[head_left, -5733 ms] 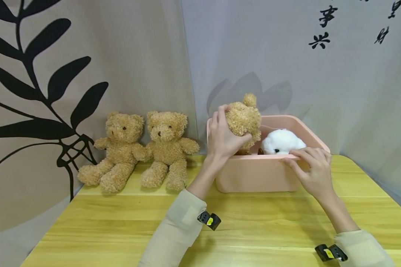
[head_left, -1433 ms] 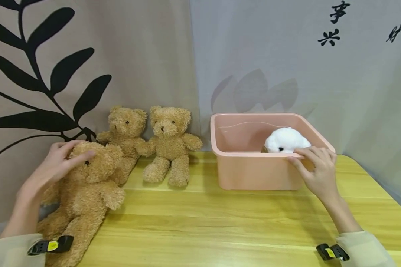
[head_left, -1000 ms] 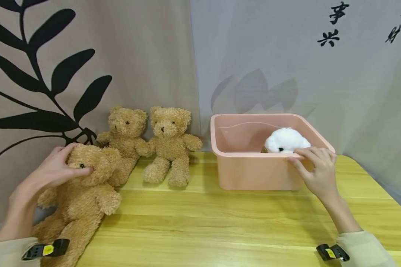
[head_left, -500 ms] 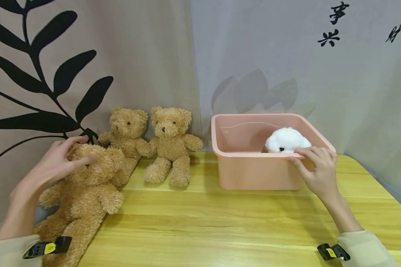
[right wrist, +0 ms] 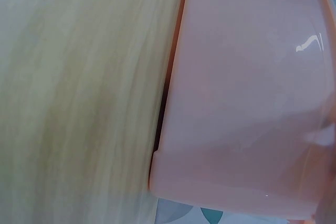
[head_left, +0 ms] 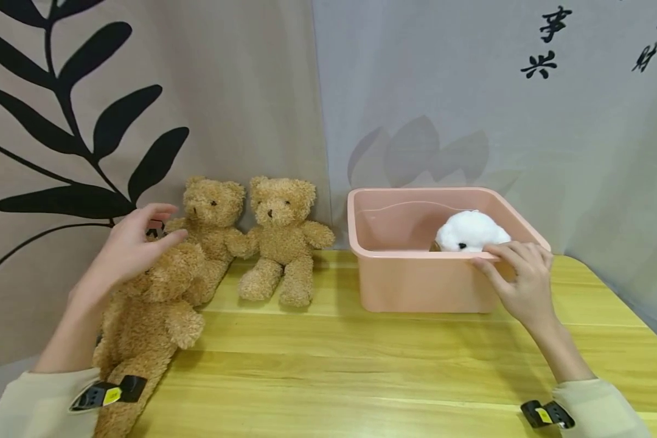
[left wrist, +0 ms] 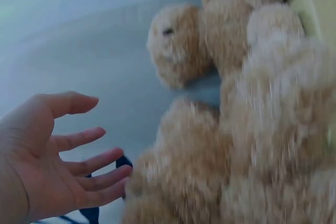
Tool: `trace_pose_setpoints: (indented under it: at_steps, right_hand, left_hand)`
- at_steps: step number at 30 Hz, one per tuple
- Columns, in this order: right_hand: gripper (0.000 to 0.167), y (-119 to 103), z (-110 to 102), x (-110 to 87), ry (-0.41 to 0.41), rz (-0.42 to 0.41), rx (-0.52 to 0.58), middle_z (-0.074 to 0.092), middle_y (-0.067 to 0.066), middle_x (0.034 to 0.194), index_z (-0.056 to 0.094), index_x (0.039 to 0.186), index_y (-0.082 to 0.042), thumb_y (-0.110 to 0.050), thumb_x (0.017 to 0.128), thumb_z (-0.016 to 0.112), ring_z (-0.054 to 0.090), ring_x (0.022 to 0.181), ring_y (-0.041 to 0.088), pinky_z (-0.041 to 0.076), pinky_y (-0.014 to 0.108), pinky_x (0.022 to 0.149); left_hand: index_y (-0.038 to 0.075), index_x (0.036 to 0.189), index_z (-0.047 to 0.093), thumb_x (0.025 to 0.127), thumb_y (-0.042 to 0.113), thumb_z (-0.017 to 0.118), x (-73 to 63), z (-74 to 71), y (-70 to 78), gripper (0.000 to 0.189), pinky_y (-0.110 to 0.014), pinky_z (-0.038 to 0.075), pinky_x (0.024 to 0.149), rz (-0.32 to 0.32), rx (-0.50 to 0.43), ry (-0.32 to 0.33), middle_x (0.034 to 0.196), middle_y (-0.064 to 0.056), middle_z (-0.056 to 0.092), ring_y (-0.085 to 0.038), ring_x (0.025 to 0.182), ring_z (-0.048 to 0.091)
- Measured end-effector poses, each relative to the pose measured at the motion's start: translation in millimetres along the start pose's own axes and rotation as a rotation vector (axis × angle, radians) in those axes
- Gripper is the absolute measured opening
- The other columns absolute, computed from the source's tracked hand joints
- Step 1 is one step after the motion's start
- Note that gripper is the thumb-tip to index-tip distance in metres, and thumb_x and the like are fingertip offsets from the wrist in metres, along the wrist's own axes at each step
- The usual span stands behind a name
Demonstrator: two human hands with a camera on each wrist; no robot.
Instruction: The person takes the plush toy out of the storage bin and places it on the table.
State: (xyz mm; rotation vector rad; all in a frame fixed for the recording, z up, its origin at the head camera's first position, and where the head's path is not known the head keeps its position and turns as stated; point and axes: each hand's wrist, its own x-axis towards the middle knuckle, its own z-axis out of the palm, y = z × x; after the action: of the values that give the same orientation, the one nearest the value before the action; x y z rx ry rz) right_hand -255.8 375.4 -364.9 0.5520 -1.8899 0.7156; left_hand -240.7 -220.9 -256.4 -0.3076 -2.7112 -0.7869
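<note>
My left hand (head_left: 134, 246), fingers spread and thumb apart, hovers over the head of a tan teddy bear (head_left: 142, 331) at the table's left side. In the left wrist view the hand (left wrist: 58, 166) holds nothing, and a gap shows between most fingers and the blurred bear (left wrist: 184, 166). On the right, a pink plastic bin (head_left: 416, 283) stands on the table. My right hand (head_left: 520, 280) grips its front rim near the right corner, thumb outside. A white plush toy (head_left: 471, 231) lies in the bin, its lower part hidden by the front wall.
Two more tan teddy bears, one on the left (head_left: 210, 207) and one on the right (head_left: 281, 243), sit against the curtain at the back of the wooden table (head_left: 328, 371). The curtain (head_left: 252, 91) hangs close behind the bin and bears.
A teddy bear has gone from the bin to the table's left side in my left hand. That hand has since let go and risen to the right. My right hand stays on the rim.
</note>
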Motion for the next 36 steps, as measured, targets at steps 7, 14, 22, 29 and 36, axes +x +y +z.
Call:
trace_pose_setpoints:
  at_steps: [7, 14, 22, 29, 36]
  right_hand:
    - [0.069, 0, -1, 0.0, -0.008, -0.002, -0.006, 0.067, 0.015, 0.085, 0.075, 0.094, 0.001, -0.066, 0.089, 0.060, 0.047, 0.086, 0.030, 0.018, 0.033, 0.096]
    - [0.068, 0, 0, 0.1, 0.006, -0.008, -0.002, 0.067, 0.015, 0.084, 0.076, 0.092, 0.000, -0.066, 0.088, 0.060, 0.047, 0.085, 0.027, 0.018, 0.033, 0.096]
    - [0.068, -1, 0, 0.4, 0.006, -0.005, 0.001, 0.067, 0.015, 0.084, 0.076, 0.092, 0.000, -0.066, 0.089, 0.061, 0.047, 0.086, 0.028, 0.018, 0.034, 0.096]
    - [0.069, 0, -1, 0.1, 0.002, -0.006, -0.002, 0.067, 0.015, 0.084, 0.076, 0.093, 0.001, -0.067, 0.089, 0.060, 0.047, 0.085, 0.030, 0.018, 0.034, 0.096]
    - [0.070, 0, -1, 0.8, -0.004, -0.003, 0.001, 0.067, 0.015, 0.084, 0.075, 0.093, 0.001, -0.067, 0.089, 0.060, 0.048, 0.086, 0.032, 0.018, 0.034, 0.096]
  left_hand:
    - [-0.003, 0.139, 0.050, 0.103, 0.025, 0.059, 5.8, 15.5, 36.3, 0.046, -0.062, 0.043, 0.099, 0.077, -0.118, 0.039, 0.129, -0.028, 0.054, -0.046, 0.120, 0.052]
    - [0.001, 0.134, 0.057, 0.105, 0.030, 0.055, 14.3, 28.3, 64.1, 0.041, -0.053, 0.045, 0.099, 0.093, -0.223, 0.090, 0.126, -0.021, 0.061, -0.035, 0.116, 0.057]
    - [0.000, 0.127, 0.060, 0.104, 0.023, 0.058, 26.2, 44.6, 91.3, 0.033, -0.051, 0.050, 0.096, 0.147, -0.243, 0.085, 0.119, -0.018, 0.063, -0.033, 0.110, 0.059]
    - [0.000, 0.126, 0.061, 0.102, 0.017, 0.059, 43.4, 63.1, 119.1, 0.030, -0.045, 0.051, 0.092, 0.206, -0.249, 0.033, 0.116, -0.016, 0.065, -0.029, 0.107, 0.060]
    - [0.000, 0.122, 0.063, 0.100, 0.015, 0.062, 59.9, 84.1, 153.3, 0.027, -0.042, 0.053, 0.091, 0.278, -0.312, -0.018, 0.113, -0.014, 0.067, -0.027, 0.106, 0.061]
